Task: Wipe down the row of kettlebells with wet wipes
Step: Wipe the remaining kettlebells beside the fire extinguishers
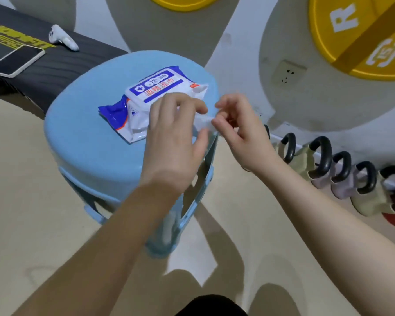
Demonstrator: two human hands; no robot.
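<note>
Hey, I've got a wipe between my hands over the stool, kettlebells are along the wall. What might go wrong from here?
1. The wipe is pinched between the left hand and right hand and looks bunched; it may tear or stay folded as you pull.
2. The pack lies loose on the stool near its edge; a tug could slide it off.
3. The kettlebells stand close together, so faces between them may get missed.

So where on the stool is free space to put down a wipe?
The stool top is bare left of and in front of the wipes pack. Its right edge is crowded: both hands, left and right, hold a wipe there.
</note>
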